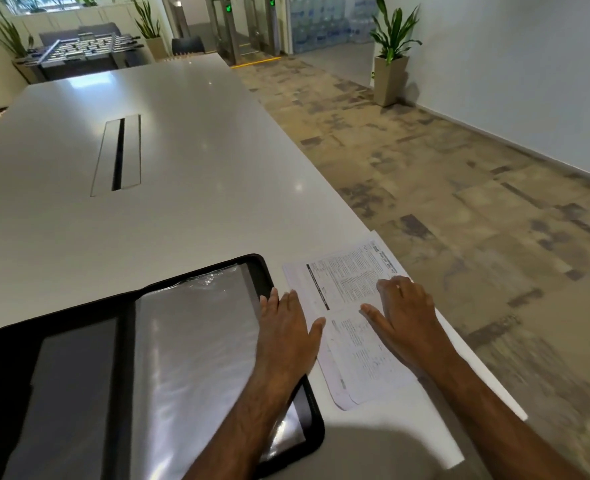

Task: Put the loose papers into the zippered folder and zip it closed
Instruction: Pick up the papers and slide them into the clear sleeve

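Observation:
A black zippered folder [169, 341] lies unzipped and spread flat on the near part of the white table, showing shiny clear sleeves inside. Just right of it a small stack of printed papers [349, 282] rests near the table's right edge. My left hand [286, 327] lies flat, fingers apart, across the folder's right rim, its thumb touching the papers. My right hand [404, 313] presses flat on the papers with fingers spread. Neither hand grips anything.
The long white table [182, 140] stretches away, with a cable slot [117, 155] in its middle. Its right edge runs close beside the papers, with carpeted floor beyond. A foosball table [79, 46] and potted plants stand far off.

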Motion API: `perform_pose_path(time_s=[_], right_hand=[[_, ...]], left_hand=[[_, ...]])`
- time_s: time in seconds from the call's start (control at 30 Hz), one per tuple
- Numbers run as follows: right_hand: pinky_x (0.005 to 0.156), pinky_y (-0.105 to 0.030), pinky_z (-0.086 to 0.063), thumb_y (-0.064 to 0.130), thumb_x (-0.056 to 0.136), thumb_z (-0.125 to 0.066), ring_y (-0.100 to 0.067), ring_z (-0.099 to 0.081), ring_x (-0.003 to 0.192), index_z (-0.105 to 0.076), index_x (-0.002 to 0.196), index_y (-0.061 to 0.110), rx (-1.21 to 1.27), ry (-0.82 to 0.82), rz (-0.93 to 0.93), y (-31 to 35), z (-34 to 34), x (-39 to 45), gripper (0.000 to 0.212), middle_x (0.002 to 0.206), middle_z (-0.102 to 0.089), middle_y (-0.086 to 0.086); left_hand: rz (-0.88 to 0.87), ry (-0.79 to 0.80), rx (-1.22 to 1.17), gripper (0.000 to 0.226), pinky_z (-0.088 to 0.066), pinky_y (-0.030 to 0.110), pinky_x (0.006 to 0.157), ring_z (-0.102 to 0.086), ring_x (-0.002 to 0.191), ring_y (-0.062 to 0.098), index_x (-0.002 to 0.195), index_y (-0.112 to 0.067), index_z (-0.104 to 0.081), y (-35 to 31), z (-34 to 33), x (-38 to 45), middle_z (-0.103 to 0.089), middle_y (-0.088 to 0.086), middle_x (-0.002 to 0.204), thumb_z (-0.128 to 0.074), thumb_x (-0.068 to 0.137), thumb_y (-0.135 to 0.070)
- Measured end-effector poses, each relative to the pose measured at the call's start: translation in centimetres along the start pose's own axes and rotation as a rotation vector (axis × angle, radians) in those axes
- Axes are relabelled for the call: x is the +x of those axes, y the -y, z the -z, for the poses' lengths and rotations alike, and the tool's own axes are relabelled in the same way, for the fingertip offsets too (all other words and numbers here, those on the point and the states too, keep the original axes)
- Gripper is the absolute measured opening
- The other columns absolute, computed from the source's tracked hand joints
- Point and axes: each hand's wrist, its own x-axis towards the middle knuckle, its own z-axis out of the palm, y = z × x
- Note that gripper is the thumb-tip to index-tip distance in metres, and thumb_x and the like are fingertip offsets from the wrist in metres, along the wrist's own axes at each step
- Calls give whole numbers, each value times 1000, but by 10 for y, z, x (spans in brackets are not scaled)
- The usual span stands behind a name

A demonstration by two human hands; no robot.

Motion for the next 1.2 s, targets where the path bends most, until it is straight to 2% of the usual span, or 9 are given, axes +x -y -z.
perform_pose_path(time_s=[0.1, 0.2, 0.37, 0.5, 0.7, 0.9, 0.97, 1.1, 1.2], right_hand=[[89, -42, -46, 83, 87, -43, -15, -55, 92, -45, 103, 34, 38, -37, -45, -6, -1, -2, 51, 103, -55, 10], [85, -38, -44, 91, 80, -34, -13, -51, 84, -38, 96, 35, 65, -23, -26, -10, -7, -4, 59, 94, -49, 12], [86, -36, -41, 90, 83, -33, -11, -52, 84, -37, 96, 35, 91, -61, -19, -11, -9, -5, 56, 94, -50, 13], [87, -38, -45, 87, 84, -36, -12, -53, 84, -38, 96, 34, 98, -68, -9, -10, -9, -5, 55, 94, -49, 13], [84, -38, -45, 87, 83, -30, -13, -51, 83, -37, 95, 33, 68, -71, 2, -9, -8, -7, 56, 93, -48, 12], [87, -40, -47, 79, 86, -48, -12, -52, 85, -38, 96, 33, 93, -66, -1, -10, -10, -6, 48, 95, -48, 13], [89, -41, -46, 74, 88, -52, -12, -53, 86, -39, 97, 33, 121, -63, -6, -11, -10, -5, 44, 96, -49, 13], [92, -44, -49, 58, 92, -64, -13, -56, 90, -45, 99, 32, 307, -15, -59, -16, -5, -1, 32, 97, -54, 14], [84, -43, -55, 60, 87, -63, -10, -56, 94, -50, 98, 35, 556, -29, -149, -23, 7, 6, 30, 100, -51, 15]], left_hand=[[2, 3, 27, 69, 5, 45, 129, -19, 156, 31, 154, -9, -34, -3, -1, 0, -42, 7, 160, -48, 102, -53], [-21, -17, -35, 49, -13, 48, 129, -44, 139, 22, 139, -18, -49, -4, 0, 0, -59, -2, 140, -54, 100, -48], [126, -12, -278, 33, -37, 40, 116, -53, 123, 16, 123, -28, -56, -5, 1, 7, -65, -14, 126, -64, 96, -44], [246, -23, -262, 36, -19, 32, 94, -52, 103, 7, 113, -32, -45, -14, 3, 13, -50, -23, 110, -69, 92, -48], [371, 90, -470, 45, -42, 45, 108, -64, 110, 13, 120, -23, -53, -14, 5, 26, -68, -12, 120, -76, 88, -46], [360, 105, -569, 40, -50, 50, 104, -69, 109, 18, 118, -28, -65, -27, 6, 25, -72, -9, 119, -71, 88, -55], [324, 85, -581, 25, -57, 46, 96, -72, 99, 11, 109, -33, -69, -32, 3, 24, -74, -15, 111, -71, 91, -50], [264, 125, -685, 32, -61, 21, 65, -74, 91, 5, 128, -24, -69, -37, 1, 22, -74, -11, 116, -69, 97, -34], [256, 108, -757, 27, -59, 18, 63, -73, 92, 5, 126, -28, -66, -37, 4, 20, -74, -13, 115, -66, 100, -32]])
